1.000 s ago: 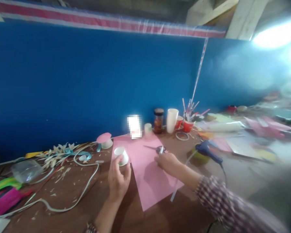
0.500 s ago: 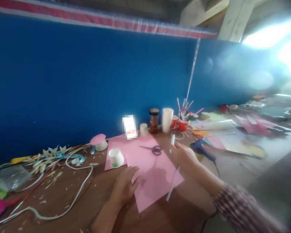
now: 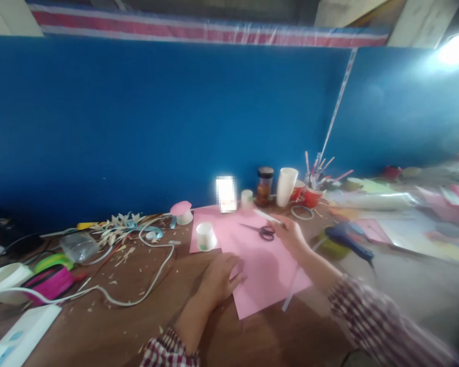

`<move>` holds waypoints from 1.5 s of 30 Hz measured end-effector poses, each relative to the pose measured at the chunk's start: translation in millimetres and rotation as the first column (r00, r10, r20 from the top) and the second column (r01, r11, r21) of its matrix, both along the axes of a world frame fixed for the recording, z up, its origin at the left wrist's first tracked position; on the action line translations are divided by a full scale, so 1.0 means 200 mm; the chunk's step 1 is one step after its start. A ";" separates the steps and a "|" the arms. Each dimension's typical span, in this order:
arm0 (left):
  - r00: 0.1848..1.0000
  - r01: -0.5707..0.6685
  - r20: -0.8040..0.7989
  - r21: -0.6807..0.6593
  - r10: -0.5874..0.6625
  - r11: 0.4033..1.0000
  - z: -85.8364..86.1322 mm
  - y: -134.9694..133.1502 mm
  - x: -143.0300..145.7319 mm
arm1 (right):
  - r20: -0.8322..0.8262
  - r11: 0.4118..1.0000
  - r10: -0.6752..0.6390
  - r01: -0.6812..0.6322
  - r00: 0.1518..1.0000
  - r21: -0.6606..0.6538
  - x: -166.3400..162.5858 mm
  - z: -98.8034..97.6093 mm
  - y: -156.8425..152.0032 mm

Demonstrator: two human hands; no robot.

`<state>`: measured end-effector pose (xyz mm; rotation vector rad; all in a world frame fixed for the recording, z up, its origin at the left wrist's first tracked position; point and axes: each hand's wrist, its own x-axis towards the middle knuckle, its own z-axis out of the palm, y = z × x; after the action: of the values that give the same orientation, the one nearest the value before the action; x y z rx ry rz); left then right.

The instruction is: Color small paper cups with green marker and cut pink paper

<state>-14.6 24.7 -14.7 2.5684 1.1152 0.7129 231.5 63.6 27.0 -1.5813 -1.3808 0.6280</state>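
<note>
A sheet of pink paper [image 3: 260, 275] lies on the brown table, with its left edge under the fingertips of my left hand [image 3: 222, 278]. That hand rests palm down, thumb apart from the fingers, holding nothing. My right hand [image 3: 290, 234] is closed on a slim white pen-like stick [image 3: 266, 216], slanted over the paper's right part; its exact kind is unclear. Just left of the right hand, black-handled scissors [image 3: 265, 233] lie on the paper. A white paper cup [image 3: 205, 236] stands upside down beyond my left hand. Under my right forearm is a pale narrow strip [image 3: 290, 290].
A blue glue gun [image 3: 350, 242] lies right of my right arm. At the back stand a lidded jar [image 3: 265, 186], a tall white cup [image 3: 286, 186] and a red cup [image 3: 312, 197] of sticks. A white cable [image 3: 153, 280] winds across the left, near tape rolls [image 3: 51, 280].
The view has swung left, bringing tape rolls into sight. My right hand has moved toward the scissors, and the white stick has tipped from upright to slanting left. The left hand stays on the paper's edge.
</note>
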 end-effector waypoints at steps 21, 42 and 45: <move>0.993 0.013 -0.115 -0.057 -0.019 0.998 0.03 -0.01 0.00 | -0.054 0.980 0.078 -0.087 0.995 -0.179 -0.02 -0.08 0.09; 0.988 0.013 -0.151 -0.132 -0.033 0.991 0.09 -0.03 -0.05 | 0.503 0.940 0.213 -0.036 0.838 -0.338 0.06 -0.13 0.10; 0.988 0.014 -0.150 -0.140 -0.035 0.990 0.10 -0.03 -0.05 | 0.515 0.946 0.192 -0.018 0.835 -0.324 0.06 -0.13 0.11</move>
<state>-24.8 18.9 4.5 2.5476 1.1335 0.4230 242.6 85.4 1.5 -2.0506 -1.8694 0.4926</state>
